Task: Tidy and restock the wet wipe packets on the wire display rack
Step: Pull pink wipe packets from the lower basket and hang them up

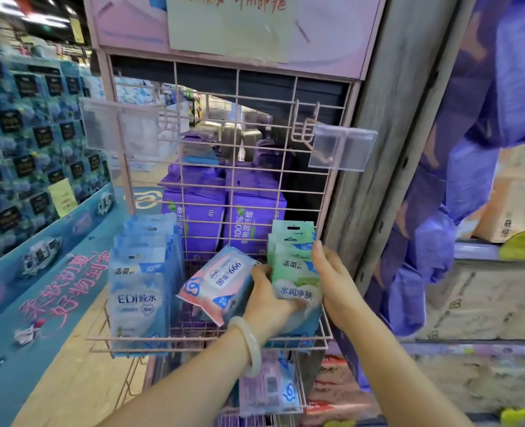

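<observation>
A pink wire display rack (233, 124) rises behind and above both hands, its basket shelf (218, 339) running under them. Through the grid, beyond the fingers, stand purple packs (224, 208). Far left of the fingers a row of blue wet wipe packets (141, 291) stands upright in the basket. A row of green packets (295, 272) stands between the two hands. The pink packet (216, 282) lies tilted just left of the left hand (270, 298), whose fingers (259, 271) curl against its edge. The right hand (336, 282) rests on the green row's right side, fingers (318, 246) straight and pressed together.
</observation>
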`<state>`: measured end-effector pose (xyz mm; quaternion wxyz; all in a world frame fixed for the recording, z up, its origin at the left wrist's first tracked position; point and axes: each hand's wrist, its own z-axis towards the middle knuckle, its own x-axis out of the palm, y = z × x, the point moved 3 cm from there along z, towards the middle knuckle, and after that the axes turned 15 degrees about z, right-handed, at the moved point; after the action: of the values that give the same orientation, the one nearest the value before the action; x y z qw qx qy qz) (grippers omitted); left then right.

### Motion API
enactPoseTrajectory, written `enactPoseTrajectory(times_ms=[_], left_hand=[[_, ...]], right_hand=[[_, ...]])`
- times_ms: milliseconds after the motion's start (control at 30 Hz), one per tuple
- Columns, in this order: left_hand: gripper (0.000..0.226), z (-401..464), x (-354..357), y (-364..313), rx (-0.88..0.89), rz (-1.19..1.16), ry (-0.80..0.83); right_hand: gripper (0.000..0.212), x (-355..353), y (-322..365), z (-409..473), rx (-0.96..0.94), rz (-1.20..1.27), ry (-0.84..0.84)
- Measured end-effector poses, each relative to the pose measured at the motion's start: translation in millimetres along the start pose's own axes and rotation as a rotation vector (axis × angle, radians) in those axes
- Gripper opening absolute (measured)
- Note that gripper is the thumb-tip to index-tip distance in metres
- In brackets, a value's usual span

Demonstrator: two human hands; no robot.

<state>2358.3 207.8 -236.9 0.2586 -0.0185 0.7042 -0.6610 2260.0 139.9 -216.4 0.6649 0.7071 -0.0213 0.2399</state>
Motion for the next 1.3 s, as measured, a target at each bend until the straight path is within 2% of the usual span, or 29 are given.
enactPoseTrajectory(times_ms=[100,200,267,400,433,500,567,667,733,800,833,900,1067,1200,1300], left_hand=[[0.078,-1.6,3.8,4.8,-0.002,0.013,-0.015],[0.09,-1.0,3.6,2.8,0.019,0.067,-0.007],[0.088,-2.8,4.7,-0.8,0.045,-0.04,-0.011],[0.075,-4.9,10.4,-17.0,-0.015,-0.267,0.002],[0.07,-4.1,10.0,-20.5,-0.019,-0.284,0.023],[0.062,-11.2,4.0,-27.3,0.039,-0.153,0.042],[0.055,-25.1,-2.9,-25.3,0.114,0.034,0.037],[0.047,-48.3,-22.3,-17.3,0.145,0.218,0.025],[0.041,-56.8,-47.0,-13.8,0.153,0.261,-0.053],[0.023,-60.7,-74.2,-10.9,0.165,0.288,-0.182],[0.017,-62.5,-86.6,-7.4,0.155,0.257,-0.24],[0.023,-65.6,-104.1,1.5,0.138,0.176,-0.311],[0.031,-91.1,-123.1,54.6,0.096,0.115,-0.348],[0.03,-107.4,-123.0,115.9,-0.056,0.121,-0.313],[0.023,-110.3,-118.1,160.7,-0.255,0.139,-0.224]], right_hand=[[0.06,-1.1,-10.9,3.8,0.064,-0.033,-0.01],[0.054,-1.2,-13.4,4.4,0.103,0.032,-0.005],[0.053,-1.1,-9.1,3.6,0.036,0.059,-0.013],[0.024,3.0,-3.7,-1.5,-0.031,-0.03,-0.018],[0.029,3.6,-1.9,-3.9,-0.033,-0.062,-0.034],[0.055,1.0,2.0,-8.2,-0.081,-0.164,-0.129],[0.064,-3.7,8.8,-16.8,-0.245,-0.298,-0.247],[0.047,-4.2,18.6,-40.5,-0.496,-0.347,-0.289],[0.029,3.9,20.7,-54.3,-0.593,-0.365,-0.211],[0.013,14.9,19.2,-65.0,-0.631,-0.377,-0.116],[0.014,20.2,17.3,-70.0,-0.62,-0.371,-0.075],[0.023,29.2,13.2,-79.2,-0.559,-0.323,0.018],[0.022,36.6,-40.1,-106.4,-0.325,-0.262,0.25],[0.029,24.2,-111.8,-122.2,-0.075,-0.39,0.291],[0.024,8.2,-160.5,-126.6,0.086,-0.56,0.234]])
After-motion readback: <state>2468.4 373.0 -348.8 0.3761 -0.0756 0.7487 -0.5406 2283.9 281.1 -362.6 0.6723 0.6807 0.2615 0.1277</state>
